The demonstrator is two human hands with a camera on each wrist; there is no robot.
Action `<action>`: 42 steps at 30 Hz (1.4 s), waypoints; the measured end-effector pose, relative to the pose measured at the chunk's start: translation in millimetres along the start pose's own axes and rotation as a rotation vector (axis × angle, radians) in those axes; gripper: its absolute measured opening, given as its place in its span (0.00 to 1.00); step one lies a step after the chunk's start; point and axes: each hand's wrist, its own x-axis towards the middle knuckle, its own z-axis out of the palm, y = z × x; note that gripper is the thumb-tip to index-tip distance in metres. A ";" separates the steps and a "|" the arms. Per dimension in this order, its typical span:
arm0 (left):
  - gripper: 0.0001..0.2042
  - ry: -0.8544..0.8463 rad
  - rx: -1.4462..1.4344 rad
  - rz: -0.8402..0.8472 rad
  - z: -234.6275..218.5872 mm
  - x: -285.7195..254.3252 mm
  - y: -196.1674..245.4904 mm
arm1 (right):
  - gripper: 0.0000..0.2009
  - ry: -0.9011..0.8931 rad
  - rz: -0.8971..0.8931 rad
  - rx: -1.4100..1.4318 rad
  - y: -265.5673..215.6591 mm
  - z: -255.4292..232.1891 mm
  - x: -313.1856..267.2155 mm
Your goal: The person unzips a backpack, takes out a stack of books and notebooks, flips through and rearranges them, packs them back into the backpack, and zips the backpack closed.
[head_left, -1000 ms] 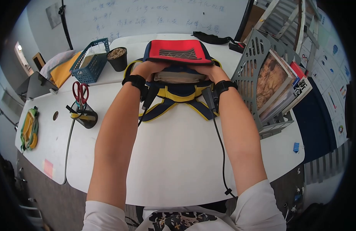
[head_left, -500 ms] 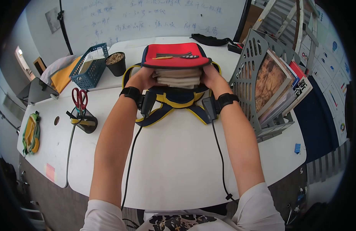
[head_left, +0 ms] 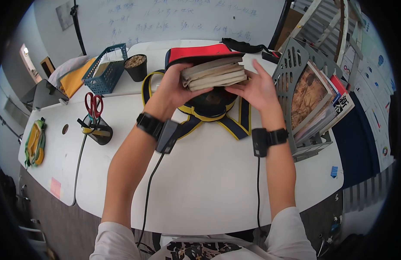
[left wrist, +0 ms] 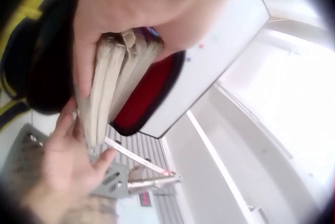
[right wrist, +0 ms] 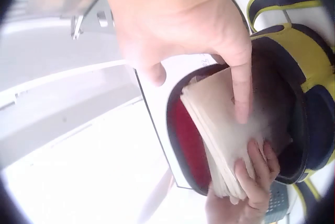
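A stack of worn, thick books (head_left: 215,74) with yellowed pages is held up in front of an open backpack (head_left: 204,113), which has a red flap, navy sides and yellow trim. My left hand (head_left: 173,86) grips the stack's left end, thumb on one face and fingers on the other, also plain in the left wrist view. At the stack's right end, my right hand (head_left: 262,89) has its thumb raised away and its fingers spread. One straight finger of it lies against a book face in the right wrist view. The bag's dark mouth shows behind the books (right wrist: 220,124).
A grey file holder (head_left: 291,82) with magazines stands at the right. To the left are a blue basket (head_left: 100,80), a pot (head_left: 136,69) and a pen cup (head_left: 98,132) with scissors. Cables hang from both wrist cameras. A whiteboard (head_left: 165,21) rises behind the table.
Both hands have brought the books up out of the backpack, toward me. The right hand has loosened and spread its fingers at the stack's right end, while the left keeps its grip.
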 end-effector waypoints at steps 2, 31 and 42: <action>0.21 -0.026 0.019 0.021 3.7 -25.9 -9.7 | 0.29 0.224 0.078 0.192 0.8 -1.8 -22.7; 0.49 -0.311 0.799 0.246 -38.4 -121.2 -90.7 | 0.42 -0.101 -0.343 -0.476 75.0 -5.0 -165.8; 0.45 -0.355 0.803 0.214 -37.0 -122.3 -94.3 | 0.32 -0.023 -0.280 -0.629 84.0 -14.7 -168.8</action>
